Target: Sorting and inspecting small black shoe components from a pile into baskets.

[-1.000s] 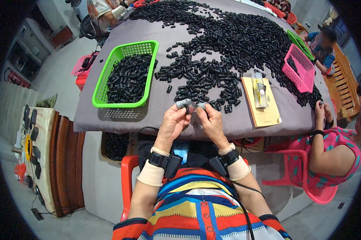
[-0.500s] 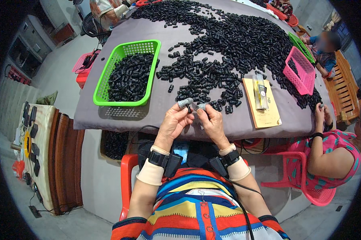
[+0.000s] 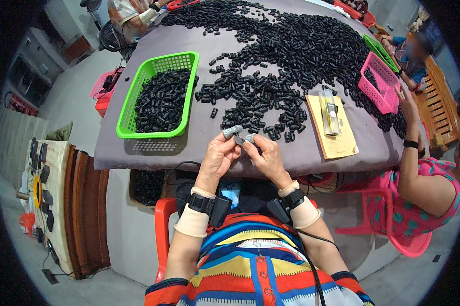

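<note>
Pinching one small black part [image 3: 238, 141] between them at the table's [image 3: 199, 148] near edge, left hand [image 3: 218, 157] and right hand [image 3: 264, 158] (fingertips taped) seem mid-inspection, so next comes a careful turn or release.

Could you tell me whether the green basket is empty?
No, the green basket is filled with small black parts.

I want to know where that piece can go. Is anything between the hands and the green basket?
Nothing visible blocks the way. The left hand and right hand pinch a small black piece, and bare grey table cover lies between them and the green basket.

Small black part [image 3: 239, 140] between fingertips
</note>
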Demonstrator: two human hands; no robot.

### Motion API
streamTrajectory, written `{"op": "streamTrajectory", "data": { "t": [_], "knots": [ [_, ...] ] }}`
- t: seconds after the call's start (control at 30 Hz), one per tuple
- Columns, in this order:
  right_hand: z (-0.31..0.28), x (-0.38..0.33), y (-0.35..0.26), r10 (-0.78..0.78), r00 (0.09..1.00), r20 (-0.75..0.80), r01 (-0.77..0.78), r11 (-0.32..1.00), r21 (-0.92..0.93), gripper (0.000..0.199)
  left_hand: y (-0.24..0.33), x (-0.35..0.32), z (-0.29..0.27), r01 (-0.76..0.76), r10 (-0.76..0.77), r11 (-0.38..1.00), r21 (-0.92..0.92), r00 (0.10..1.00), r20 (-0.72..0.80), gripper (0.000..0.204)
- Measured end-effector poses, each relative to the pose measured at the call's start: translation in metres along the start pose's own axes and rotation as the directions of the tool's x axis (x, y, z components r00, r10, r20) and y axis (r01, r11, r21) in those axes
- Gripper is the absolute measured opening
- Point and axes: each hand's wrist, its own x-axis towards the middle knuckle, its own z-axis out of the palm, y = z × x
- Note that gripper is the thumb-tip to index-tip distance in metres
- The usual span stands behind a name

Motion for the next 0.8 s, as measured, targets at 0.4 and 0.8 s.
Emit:
{"op": "streamTrajectory", "data": {
  "t": [0.4, 0.8],
  "knots": [
    [0.0028, -0.0002, 0.0060, -0.024, 1.000, 0.013, 0.024, 1.000, -0.013, 0.015, 0.0001, 0.0008, 0.0014, 0.007, -0.007, 1.000, 0.000, 1.000, -0.023, 0.028],
    [0.0022, 0.0022, -0.0022, 0.014, 0.999, 0.046, -0.011, 0.998, -0.066, 0.020, 0.0015, 0.0020, 0.0032, 0.025, -0.024, 0.999, 0.031, 0.999, -0.029, 0.023]
  ]
}}
